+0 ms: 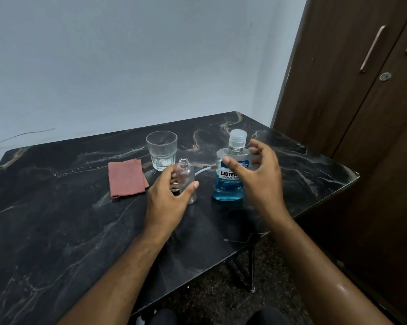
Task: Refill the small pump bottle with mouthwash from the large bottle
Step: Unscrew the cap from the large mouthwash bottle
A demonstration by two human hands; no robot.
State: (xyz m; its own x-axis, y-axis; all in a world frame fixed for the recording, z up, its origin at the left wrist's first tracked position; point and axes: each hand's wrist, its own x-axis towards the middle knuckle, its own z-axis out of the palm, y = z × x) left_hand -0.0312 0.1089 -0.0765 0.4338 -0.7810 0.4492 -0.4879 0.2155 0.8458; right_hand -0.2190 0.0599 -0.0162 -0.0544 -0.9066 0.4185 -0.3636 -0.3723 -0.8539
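The small clear bottle (pixel 185 174) stands upright on the dark marble table (pixel 57 219), its neck open and no pump on it. My left hand (pixel 167 202) wraps around it, thumb in front and fingers behind. A thin white pump tube (pixel 203 171) lies on the table just behind it; the pump head is hidden. To the right stands the large mouthwash bottle (pixel 228 188), blue liquid filling its lower part and its clear cap (pixel 238 137) on. My right hand (pixel 261 181) hovers in front of it with fingers spread, holding nothing.
An empty drinking glass (pixel 162 148) stands behind the small bottle. A folded pink cloth (pixel 126 178) lies to the left. The table's right edge is close to the large bottle, and a brown wardrobe (pixel 361 90) rises beyond it. A pale wall runs behind the table.
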